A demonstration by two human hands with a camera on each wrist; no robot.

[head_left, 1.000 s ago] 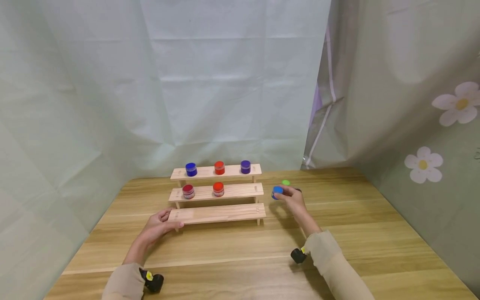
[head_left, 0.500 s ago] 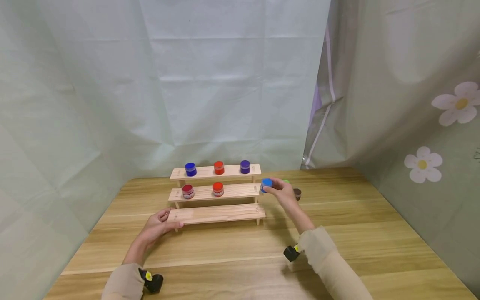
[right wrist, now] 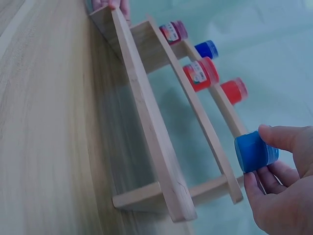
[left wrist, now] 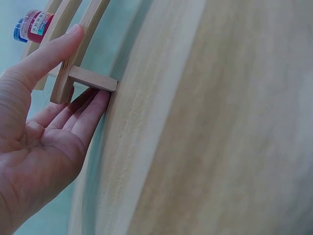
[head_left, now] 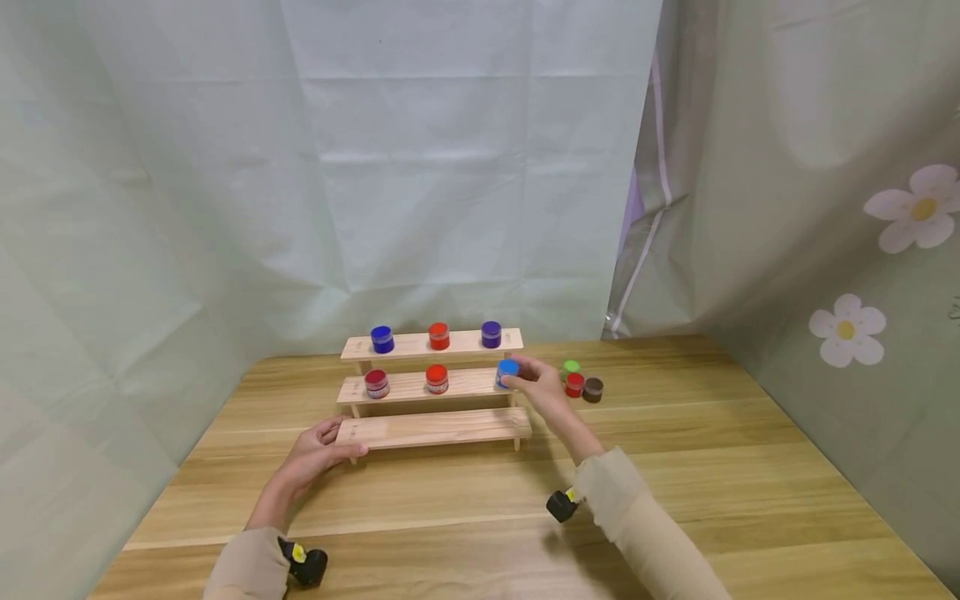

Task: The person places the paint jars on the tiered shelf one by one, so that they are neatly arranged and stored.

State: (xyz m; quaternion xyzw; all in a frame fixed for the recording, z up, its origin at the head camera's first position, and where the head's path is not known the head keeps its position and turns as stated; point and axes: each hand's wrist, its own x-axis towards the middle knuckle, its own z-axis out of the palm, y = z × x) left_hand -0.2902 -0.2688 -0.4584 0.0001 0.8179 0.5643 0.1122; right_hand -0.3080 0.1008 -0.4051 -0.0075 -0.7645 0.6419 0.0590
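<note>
A light wooden three-tier rack (head_left: 442, 427) stands on the table. My left hand (head_left: 311, 457) grips the left end of its lowest shelf; in the left wrist view the thumb (left wrist: 54, 51) lies on the shelf's edge, the other fingers behind the leg. A light-blue paint jar (head_left: 507, 374) is pinched between thumb and fingers of my right hand (head_left: 546, 393), at the middle shelf's right end. Whether its base touches the wood I cannot tell. Left of it on that shelf sit a dark-red jar (head_left: 377, 384) and an orange-red jar (head_left: 437, 379).
The top shelf bears a dark-blue jar (head_left: 382, 339), a red jar (head_left: 438, 336) and a purple jar (head_left: 491, 334). Right of the rack, a green jar (head_left: 571, 368), another red jar (head_left: 574, 385) and a dark-brown jar (head_left: 592, 389) stand close together. Curtains hang behind the table.
My right hand has carried the light-blue jar leftward from beside the rack to the middle shelf's right end, uncovering the jars on the table. My left hand has stayed in place.
</note>
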